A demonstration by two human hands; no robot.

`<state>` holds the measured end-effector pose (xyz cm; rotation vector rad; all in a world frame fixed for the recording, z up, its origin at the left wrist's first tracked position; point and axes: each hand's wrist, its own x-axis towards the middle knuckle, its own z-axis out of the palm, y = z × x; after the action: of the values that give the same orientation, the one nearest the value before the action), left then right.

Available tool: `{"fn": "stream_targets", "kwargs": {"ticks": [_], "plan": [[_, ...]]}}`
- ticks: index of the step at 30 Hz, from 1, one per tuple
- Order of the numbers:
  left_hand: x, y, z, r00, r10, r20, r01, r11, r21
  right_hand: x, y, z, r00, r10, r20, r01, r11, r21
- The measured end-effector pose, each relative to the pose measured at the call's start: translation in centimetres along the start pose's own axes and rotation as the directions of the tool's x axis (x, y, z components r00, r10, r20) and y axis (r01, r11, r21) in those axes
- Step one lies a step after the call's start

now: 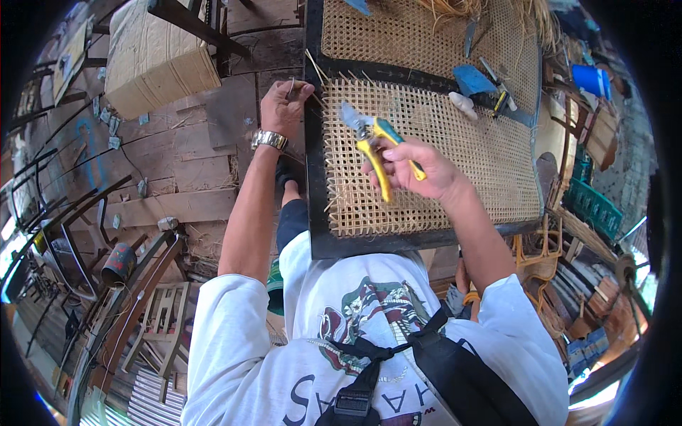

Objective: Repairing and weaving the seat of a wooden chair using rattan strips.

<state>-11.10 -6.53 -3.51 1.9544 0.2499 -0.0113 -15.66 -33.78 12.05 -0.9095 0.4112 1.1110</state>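
Observation:
A cane-webbing panel [426, 149] in a black wooden frame [317, 192] lies before me, woven in an open lattice. My right hand [419, 167] grips yellow-handled pruning shears [382, 135] above the webbing. Their blades are parted and point to the upper left, with nothing visible between them. Beside the frame's left edge, my left hand [283, 106] is closed, fingers curled together; whatever it pinches is too small to make out. Short cane ends [355, 75] stick out along the webbing's upper left border, and a few loose strands rise near that corner.
A white lump [463, 106], a blue scrap [472, 80] and slim tools [499, 84] lie on the panel's far right. Loose fibre [455, 8] heaps at the far end. A cardboard box [160, 60] stands at left on wooden planks [170, 153]. A green crate [591, 206] sits at right.

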Motion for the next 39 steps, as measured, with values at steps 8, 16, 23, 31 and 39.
{"fn": "stream_targets", "kwargs": {"ticks": [8,16,23,31,39], "plan": [[0.4,1.3,0.0,1.0,0.012,-0.005,-0.012,0.998,0.066,4.2,0.2,2.4,0.994,0.113,0.011,-0.113,0.994,0.004],[0.9,1.1,-0.5,0.996,-0.051,0.069,0.046,0.996,0.072,5.8,0.3,3.1,0.988,0.061,-0.144,-0.077,0.991,-0.109],[2.1,1.6,-2.1,0.922,-0.318,-0.223,0.324,0.946,-0.011,4.7,0.5,4.0,0.982,0.027,-0.188,-0.092,0.934,-0.345],[4.2,3.8,-2.2,0.914,0.39,0.115,-0.406,0.868,0.286,2.8,1.2,3.5,0.989,-0.01,-0.145,0.008,1.0,-0.019],[6.3,5.1,-2.9,0.719,0.349,0.601,-0.673,0.567,0.475,1.2,1.3,3.4,0.984,-0.005,-0.176,-0.001,0.999,-0.038]]}}
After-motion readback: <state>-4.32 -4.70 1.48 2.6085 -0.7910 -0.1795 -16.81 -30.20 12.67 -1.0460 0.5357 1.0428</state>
